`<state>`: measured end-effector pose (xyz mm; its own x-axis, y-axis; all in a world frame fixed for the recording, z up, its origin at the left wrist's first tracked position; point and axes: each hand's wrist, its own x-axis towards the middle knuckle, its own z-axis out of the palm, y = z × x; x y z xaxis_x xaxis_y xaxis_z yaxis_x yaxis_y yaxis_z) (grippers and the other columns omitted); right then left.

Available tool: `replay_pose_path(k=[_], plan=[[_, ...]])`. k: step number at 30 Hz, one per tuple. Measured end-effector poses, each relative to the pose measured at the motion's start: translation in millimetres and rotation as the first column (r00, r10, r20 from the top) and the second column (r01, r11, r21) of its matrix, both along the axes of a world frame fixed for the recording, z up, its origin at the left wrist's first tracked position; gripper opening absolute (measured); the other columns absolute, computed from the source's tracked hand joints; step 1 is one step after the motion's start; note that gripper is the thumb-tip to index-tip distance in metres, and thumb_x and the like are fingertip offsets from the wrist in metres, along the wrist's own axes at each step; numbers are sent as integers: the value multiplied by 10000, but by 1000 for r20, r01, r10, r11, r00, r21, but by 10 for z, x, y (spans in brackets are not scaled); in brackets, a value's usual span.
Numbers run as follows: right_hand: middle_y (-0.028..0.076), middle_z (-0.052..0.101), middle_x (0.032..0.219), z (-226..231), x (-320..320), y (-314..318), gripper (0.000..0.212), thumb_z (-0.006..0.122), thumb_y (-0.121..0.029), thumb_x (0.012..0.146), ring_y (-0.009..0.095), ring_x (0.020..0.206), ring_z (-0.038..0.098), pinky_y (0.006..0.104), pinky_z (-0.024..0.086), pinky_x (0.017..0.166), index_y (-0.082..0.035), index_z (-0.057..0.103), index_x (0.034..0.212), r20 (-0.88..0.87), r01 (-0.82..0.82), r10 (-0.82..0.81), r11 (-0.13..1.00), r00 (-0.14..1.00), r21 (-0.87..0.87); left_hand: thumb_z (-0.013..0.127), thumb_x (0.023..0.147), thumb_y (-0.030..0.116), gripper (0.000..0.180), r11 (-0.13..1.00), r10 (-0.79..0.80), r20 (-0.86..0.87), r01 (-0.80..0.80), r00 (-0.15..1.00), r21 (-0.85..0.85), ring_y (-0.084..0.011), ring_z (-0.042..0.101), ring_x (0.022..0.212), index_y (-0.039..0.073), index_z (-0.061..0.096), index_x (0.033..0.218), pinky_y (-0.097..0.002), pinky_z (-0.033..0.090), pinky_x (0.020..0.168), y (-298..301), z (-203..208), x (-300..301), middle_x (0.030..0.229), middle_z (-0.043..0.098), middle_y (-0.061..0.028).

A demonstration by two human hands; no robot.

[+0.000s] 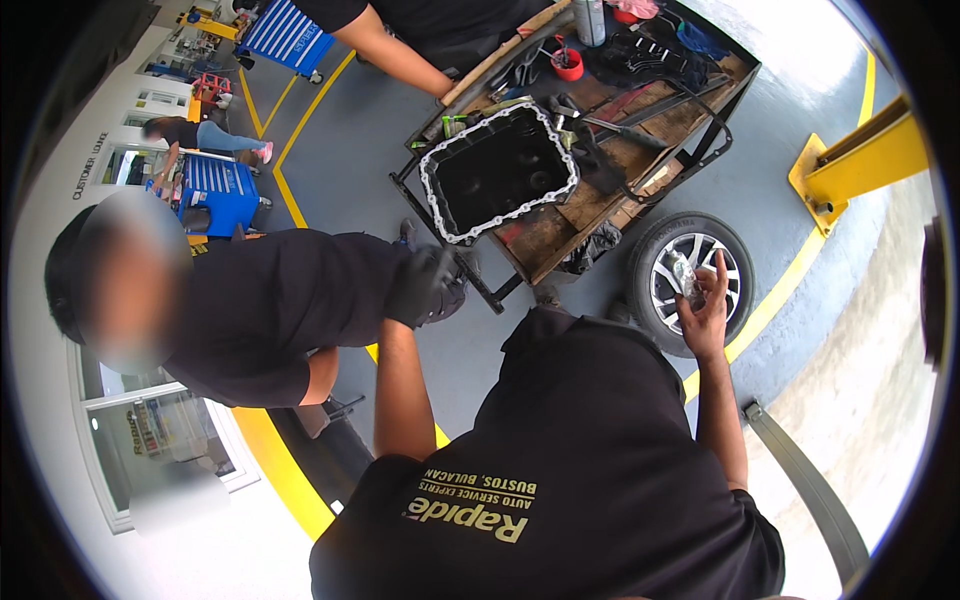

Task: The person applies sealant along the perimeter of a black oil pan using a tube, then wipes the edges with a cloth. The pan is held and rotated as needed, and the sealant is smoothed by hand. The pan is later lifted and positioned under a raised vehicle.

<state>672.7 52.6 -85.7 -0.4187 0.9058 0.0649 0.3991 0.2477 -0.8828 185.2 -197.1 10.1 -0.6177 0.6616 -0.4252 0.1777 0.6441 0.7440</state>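
Note:
My right hand (706, 318) is bare and raised in front of a wheel. Its thumb and fingers hold a small, clear, shiny piece that looks like crumpled plastic (686, 280), while one finger points up. My left hand (418, 287) wears a black glove and is held up beside a co-worker's dark clothing. Its fingers blend into the dark background, so their pose is unclear. Ahead of both hands, a black oil pan (500, 170) with a pale, bolt-holed rim lies on a work cart (560, 238), touched by neither hand.
A tyre on an alloy wheel (690, 225) is at the cart's right. A dark gasket (715, 150), a red cup (568, 65) and a spray can (589, 22) are on the cart. One co-worker (290, 300) stands close on my left; another's arm (400, 55) reaches the cart. A yellow lift post (860, 175) stands right.

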Motion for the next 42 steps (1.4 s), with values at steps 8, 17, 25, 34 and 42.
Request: replay_pose_path(k=[8, 17, 25, 34, 42], plan=[[200, 710, 1289, 4, -462, -282, 1143, 758, 64, 900, 310, 1158, 744, 436, 607, 1046, -125, 158, 1854, 21, 18, -17, 998, 1000, -56, 491, 1129, 779, 803, 758, 362, 684, -627, 634, 180, -263, 766, 994, 42, 737, 1329, -462, 603, 924, 73, -1273, -1729, 1127, 809, -113], [160, 673, 1335, 400, -1333, -683, 1149, 748, 86, 941, 228, 1141, 696, 377, 578, 984, -144, 96, 1858, 17, 234, -233, 971, 972, -49, 619, 1054, 814, 906, 706, 233, 931, -707, 280, 35, -319, 680, 1339, 34, 627, 1514, -509, 548, 1174, 436, -1268, -1417, 1435, 715, -146], [150, 665, 1343, 496, -1542, -423, 1082, 753, -17, 1021, 189, 1112, 677, 355, 569, 977, -141, 73, 1854, 39, 308, -305, 944, 952, -122, 602, 1106, 743, 745, 633, 117, 983, -773, 138, 33, -283, 637, 1419, 190, 603, 1606, -496, 500, 1233, -101, -962, -492, 1581, 641, -55], [145, 671, 1323, 323, -1828, 34, 1066, 745, -33, 1035, 192, 1127, 671, 366, 555, 1013, -125, 76, 1859, -28, 229, -236, 960, 971, -162, 548, 1122, 770, 820, 547, 191, 964, -835, 186, 52, -307, 644, 1410, 78, 633, 1556, -504, 495, 1233, -664, -1046, -774, 1504, 707, -127], [143, 663, 1333, 229, -1766, 81, 1137, 715, 89, 966, 226, 1205, 680, 418, 549, 1103, -158, 64, 1865, 5, 169, -172, 961, 985, -220, 503, 1137, 776, 815, 584, 189, 967, -811, 171, 29, -338, 578, 1485, 82, 612, 1550, -574, 414, 1291, -757, -886, -642, 1571, 660, -134]])
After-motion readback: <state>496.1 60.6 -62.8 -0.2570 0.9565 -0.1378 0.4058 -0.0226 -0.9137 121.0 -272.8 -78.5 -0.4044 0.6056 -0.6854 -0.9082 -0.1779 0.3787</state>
